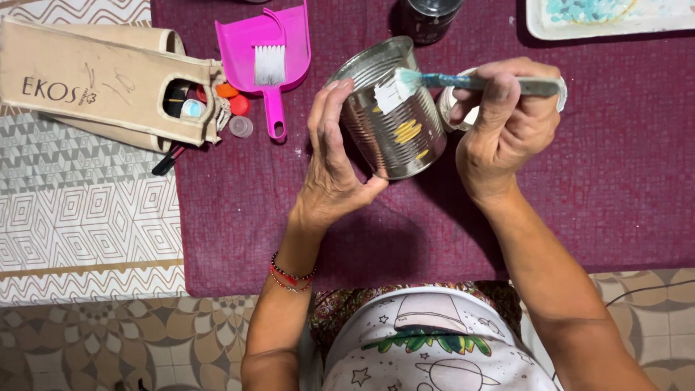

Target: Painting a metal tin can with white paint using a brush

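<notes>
My left hand grips a shiny metal tin can, held tilted above the dark purple cloth, its open end pointing away from me. Yellow marks and a patch of white paint show on the can's side. My right hand holds a paintbrush with a teal-smeared handle. The brush's white-loaded bristles press against the can's side near the rim. A small white container sits partly hidden behind my right hand.
A pink dustpan with a small white brush lies at the back left. A beige cloth pouch spills bottle caps and small items. A dark jar and a white palette tray stand at the back. A patterned mat lies left.
</notes>
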